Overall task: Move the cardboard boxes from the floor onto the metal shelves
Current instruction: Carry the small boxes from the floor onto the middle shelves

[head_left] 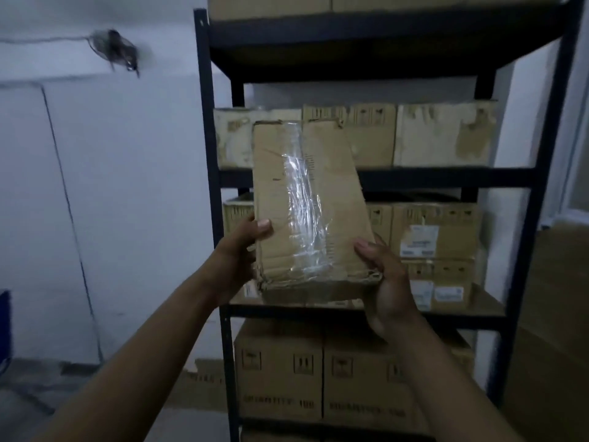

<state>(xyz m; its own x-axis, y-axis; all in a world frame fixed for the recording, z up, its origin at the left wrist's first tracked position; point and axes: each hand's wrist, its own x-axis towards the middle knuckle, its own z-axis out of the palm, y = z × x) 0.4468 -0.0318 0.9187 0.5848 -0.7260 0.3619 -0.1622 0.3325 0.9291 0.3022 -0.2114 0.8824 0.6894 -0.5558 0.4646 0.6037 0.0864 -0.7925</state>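
Box look: the cardboard box is brown and worn, with crushed, torn lower corners and creases. A strip of clear shiny tape runs along the middle of its broad face.
Box place: it is held in the air in front of the middle levels of the dark metal shelves, and it covers part of the stored boxes behind it.
Left hand: it grips the lower left edge, with the thumb on the front face.
Right hand: it grips the lower right corner, with the thumb on the front face and the fingers hidden behind.
Writing: the held box shows only faint marks that are too blurred to read. The stored boxes carry small handling symbols and white labels. The print on the bottom boxes is unclear.
Direction: the long axis runs up from the hands and leans a little to the left. The taped face is turned to the camera.
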